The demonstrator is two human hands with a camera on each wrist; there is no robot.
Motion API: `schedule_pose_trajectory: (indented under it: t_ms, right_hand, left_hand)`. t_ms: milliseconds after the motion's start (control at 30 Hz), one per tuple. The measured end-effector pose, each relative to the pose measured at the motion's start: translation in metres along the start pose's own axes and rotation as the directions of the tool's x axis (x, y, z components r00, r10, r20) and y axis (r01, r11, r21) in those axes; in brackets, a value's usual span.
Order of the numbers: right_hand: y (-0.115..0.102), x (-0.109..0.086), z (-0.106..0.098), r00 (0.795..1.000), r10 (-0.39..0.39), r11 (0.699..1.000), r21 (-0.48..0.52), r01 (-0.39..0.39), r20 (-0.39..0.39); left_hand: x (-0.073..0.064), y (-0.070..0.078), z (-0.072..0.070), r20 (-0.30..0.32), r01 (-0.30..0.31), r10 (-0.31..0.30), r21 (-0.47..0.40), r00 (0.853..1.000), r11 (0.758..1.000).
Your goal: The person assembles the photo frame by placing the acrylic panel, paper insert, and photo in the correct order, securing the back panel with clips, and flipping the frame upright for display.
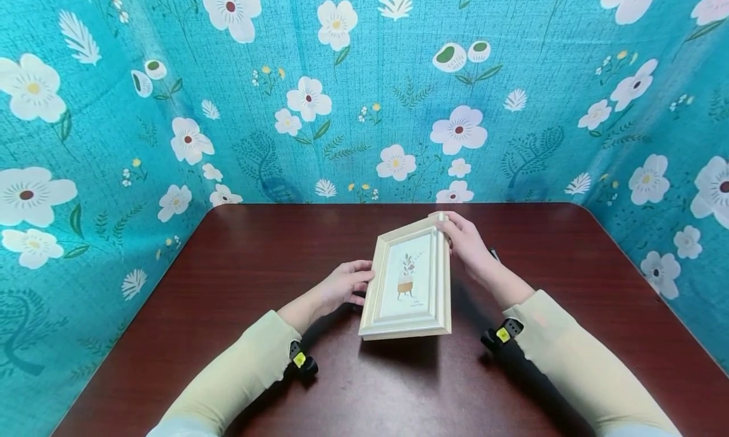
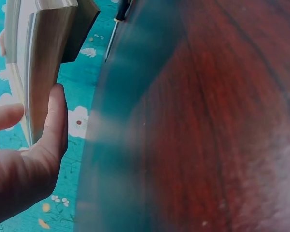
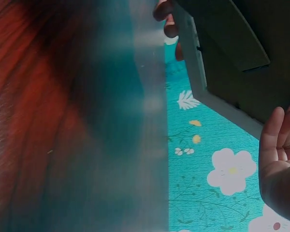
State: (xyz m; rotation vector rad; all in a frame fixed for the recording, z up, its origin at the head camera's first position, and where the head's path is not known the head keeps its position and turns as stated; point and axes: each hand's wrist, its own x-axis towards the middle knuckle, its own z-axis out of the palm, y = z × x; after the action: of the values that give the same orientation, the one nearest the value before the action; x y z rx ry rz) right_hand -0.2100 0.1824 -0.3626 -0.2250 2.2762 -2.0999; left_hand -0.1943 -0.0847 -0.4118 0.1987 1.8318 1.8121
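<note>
A cream picture frame (image 1: pixel 407 282) is held up off the table, tilted, its front showing a drawing of a potted plant. My left hand (image 1: pixel 342 285) grips its left side. In the left wrist view the thumb and fingers of my left hand (image 2: pixel 34 159) pinch the frame's edge (image 2: pixel 46 72). My right hand (image 1: pixel 468 244) holds the upper right corner. In the right wrist view the dark back (image 3: pixel 227 87) of the frame shows, with a stand leg (image 3: pixel 232 38) on it; the fingers of my right hand (image 3: pixel 282 145) touch its border.
Beyond my right wrist lies a screwdriver, mostly hidden in the head view; its handle and shaft (image 2: pixel 115 31) show in the left wrist view. The dark red wooden table (image 1: pixel 256 247) reaches back to a turquoise flowered cloth (image 1: pixel 364 108), which also hangs along both sides.
</note>
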Motion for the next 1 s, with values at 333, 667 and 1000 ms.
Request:
schedule_pose_trajectory:
  t_ms: [333, 667, 1000]
  right_hand:
    - [0.015, -0.010, -0.009, 0.990, 0.111, 0.989, 0.083, -0.119, 0.091]
    - [0.023, -0.022, -0.010, 0.973, 0.136, 0.984, -0.143, -0.109, 0.189]
    - [0.027, -0.028, -0.007, 0.963, 0.145, 0.961, -0.266, -0.082, 0.228]
  left_hand:
    - [-0.005, -0.003, 0.000, 0.009, -0.042, 0.042, 0.030, 0.999, 0.999]
    - [-0.005, -0.003, -0.001, -0.110, -0.058, 0.069, 0.106, 0.992, 0.993]
    - [-0.001, 0.000, -0.007, -0.165, -0.035, 0.057, 0.130, 0.985, 0.991]
